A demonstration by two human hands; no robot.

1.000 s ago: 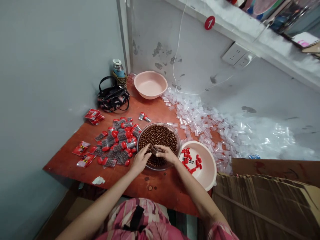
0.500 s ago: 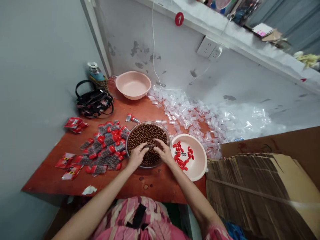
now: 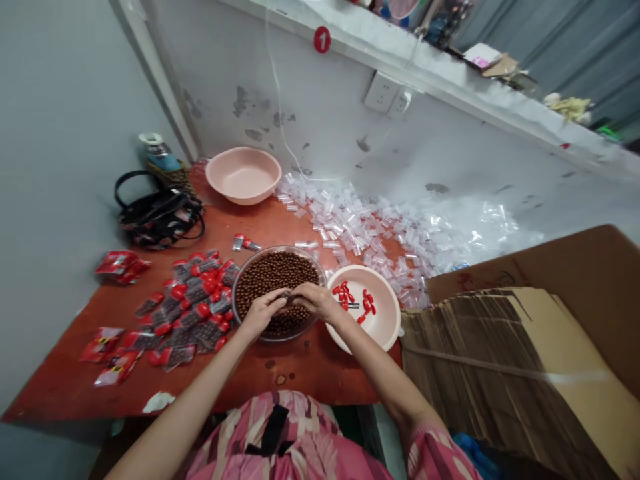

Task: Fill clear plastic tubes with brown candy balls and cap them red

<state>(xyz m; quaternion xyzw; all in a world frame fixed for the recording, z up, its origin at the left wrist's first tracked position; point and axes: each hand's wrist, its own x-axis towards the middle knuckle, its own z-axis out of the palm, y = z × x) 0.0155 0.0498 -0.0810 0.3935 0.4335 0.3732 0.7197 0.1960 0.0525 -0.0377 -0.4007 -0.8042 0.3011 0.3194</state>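
My left hand [image 3: 263,313] is closed around what looks like a small clear bottle [image 3: 287,299] with brown balls in it, mostly hidden by fingers. From the other side my right hand [image 3: 319,301] pinches the same bottle's end. Both hands are over a round metal bowl [image 3: 239,319] full of brown balls [image 3: 277,270]. Left of the bowl lies a heap of filled clear bottles with red caps [image 3: 193,310]. On the right, a pale pink basin [image 3: 385,310] holds loose red caps [image 3: 367,301] and a small dark labelled strip.
Empty clear bottles [image 3: 345,217] are spread along the wall. A pink basin [image 3: 243,175], a black handbag [image 3: 160,213] and a flask [image 3: 159,152] stand at the back left. Red packets [image 3: 103,343] lie at the left edge. Flattened cardboard [image 3: 475,360] is stacked on the right.
The camera view has turned, so the scene sits further left. My right fingers, spread before, have closed in on the bottle, nearer my left hand.
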